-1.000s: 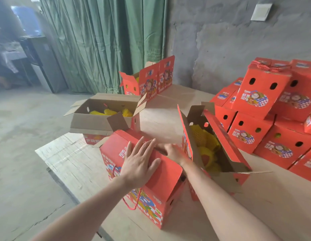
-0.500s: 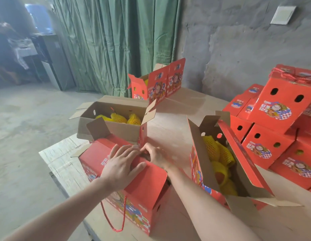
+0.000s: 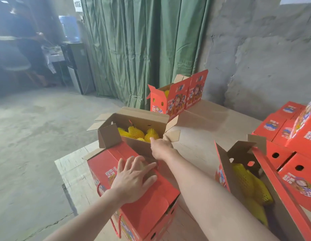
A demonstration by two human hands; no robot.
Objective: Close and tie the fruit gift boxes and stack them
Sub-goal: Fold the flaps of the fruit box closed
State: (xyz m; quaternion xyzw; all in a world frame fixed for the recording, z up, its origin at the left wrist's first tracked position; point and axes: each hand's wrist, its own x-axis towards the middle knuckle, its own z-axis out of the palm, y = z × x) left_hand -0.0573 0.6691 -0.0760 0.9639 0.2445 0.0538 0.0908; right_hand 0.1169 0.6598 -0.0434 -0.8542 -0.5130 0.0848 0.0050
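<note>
A red fruit gift box (image 3: 147, 209) with a red cord handle stands at the near table edge, its sloped lid flaps down. My left hand (image 3: 132, 180) lies flat on that lid, fingers spread. My right hand (image 3: 160, 146) reaches past it to the near wall of an open box (image 3: 134, 122) behind, which holds yellow net-wrapped fruit (image 3: 139, 133); its fingertips are at the box rim, and whether they grip it is unclear. Another open box (image 3: 252, 173) with yellow fruit stands to the right.
A stack of closed red boxes (image 3: 290, 136) fills the right side of the wooden table (image 3: 200, 129). A further open red box (image 3: 179, 96) stands at the back by a green curtain (image 3: 142, 49). The table's left edge drops to a concrete floor (image 3: 29, 145).
My right hand left the near box's lid ridge and reached forward to the open box behind. My left hand stayed flat on the lid. The camera tilted up slightly.
</note>
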